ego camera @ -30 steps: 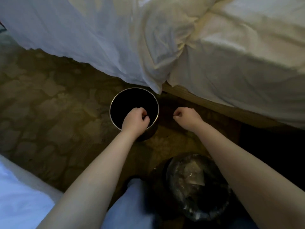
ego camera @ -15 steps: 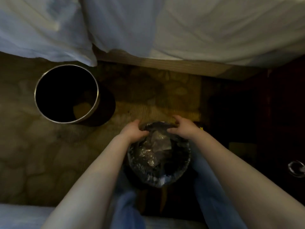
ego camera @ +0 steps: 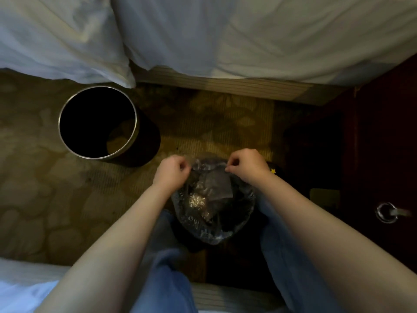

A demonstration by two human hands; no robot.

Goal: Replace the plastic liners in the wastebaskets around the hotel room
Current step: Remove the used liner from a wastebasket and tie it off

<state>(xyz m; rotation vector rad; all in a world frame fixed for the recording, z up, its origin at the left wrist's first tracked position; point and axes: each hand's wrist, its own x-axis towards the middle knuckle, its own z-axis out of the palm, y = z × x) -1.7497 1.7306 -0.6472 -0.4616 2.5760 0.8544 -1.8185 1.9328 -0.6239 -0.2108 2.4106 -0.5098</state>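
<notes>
head-worn view, steeply downward, close over lined wastebasket [ego camera: 225, 236]

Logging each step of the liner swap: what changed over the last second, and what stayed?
The left hand came off the unlined wastebasket and both hands drew back to the lined one; it and the right hand now pinch the plastic liner at its far edge. The unlined wastebasket stayed beside the bed; the liner is still in its bin.

No text, label or number can be read anywhere
</notes>
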